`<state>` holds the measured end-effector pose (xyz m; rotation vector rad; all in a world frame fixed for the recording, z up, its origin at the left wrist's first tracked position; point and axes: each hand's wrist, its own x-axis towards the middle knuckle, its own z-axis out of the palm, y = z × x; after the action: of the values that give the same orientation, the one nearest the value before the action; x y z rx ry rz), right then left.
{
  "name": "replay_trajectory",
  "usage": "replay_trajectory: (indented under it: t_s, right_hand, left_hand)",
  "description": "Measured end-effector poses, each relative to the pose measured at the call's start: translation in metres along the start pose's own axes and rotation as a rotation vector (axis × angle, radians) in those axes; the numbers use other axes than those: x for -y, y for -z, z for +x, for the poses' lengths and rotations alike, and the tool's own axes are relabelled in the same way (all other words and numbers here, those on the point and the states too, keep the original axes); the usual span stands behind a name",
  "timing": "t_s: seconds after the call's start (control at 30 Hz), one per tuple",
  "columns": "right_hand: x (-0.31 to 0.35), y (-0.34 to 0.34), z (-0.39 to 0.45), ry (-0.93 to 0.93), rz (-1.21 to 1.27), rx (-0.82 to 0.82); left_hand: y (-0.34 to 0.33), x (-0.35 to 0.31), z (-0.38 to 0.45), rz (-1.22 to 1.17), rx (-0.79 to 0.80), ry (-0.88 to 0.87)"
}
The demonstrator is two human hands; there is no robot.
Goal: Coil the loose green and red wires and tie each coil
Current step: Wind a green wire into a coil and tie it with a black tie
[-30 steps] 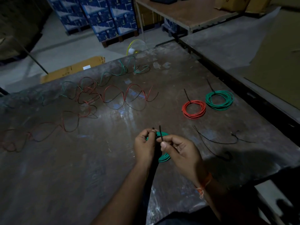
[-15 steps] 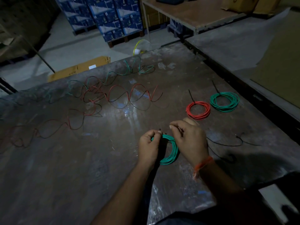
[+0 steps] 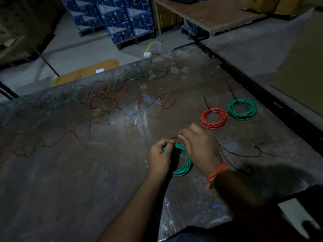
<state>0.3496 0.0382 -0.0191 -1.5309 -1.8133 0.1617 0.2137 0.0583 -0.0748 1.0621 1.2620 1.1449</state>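
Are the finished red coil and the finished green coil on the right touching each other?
Apart. The head view shows a strip of bare table between the red coil and the green coil.

Your left hand point(image 3: 160, 155) pinches the green coil point(image 3: 183, 165) at its upper edge, and your right hand point(image 3: 199, 145) pinches a thin black tie point(image 3: 174, 137) just above that spot. The coil hangs between your hands over the desk point(image 3: 87, 189). Farther right lie a tied red coil point(image 3: 213, 118) and a tied green coil point(image 3: 242, 109), side by side. Loose black ties point(image 3: 244, 155) lie near your right wrist. Loose red wire point(image 3: 139, 102) and loose green wire point(image 3: 139, 74) sprawl across the far left of the desk.
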Motion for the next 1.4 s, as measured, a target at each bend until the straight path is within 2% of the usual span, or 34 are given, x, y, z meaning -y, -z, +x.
replay_trajectory:
  t_s: [0.63, 1.07, 1.17, 1.4]
  right_hand:
    - [0.004, 0.004, 0.003, 0.002, -0.092, 0.09]
    - [0.001, -0.002, 0.006, 0.015, -0.13, 0.107]
    - [0.0, -0.004, 0.006, 0.024, -0.117, 0.109]
    - [0.002, -0.005, 0.002, -0.027, -0.012, 0.128]
  left_hand:
    - [-0.001, 0.002, -0.002, -0.043, 0.021, -0.018]
    - [0.003, 0.005, 0.0, 0.077, 0.015, -0.067]
    - [0.003, 0.004, -0.002, 0.123, 0.015, -0.128]
    - [0.001, 0.001, -0.007, -0.013, 0.064, -0.106]
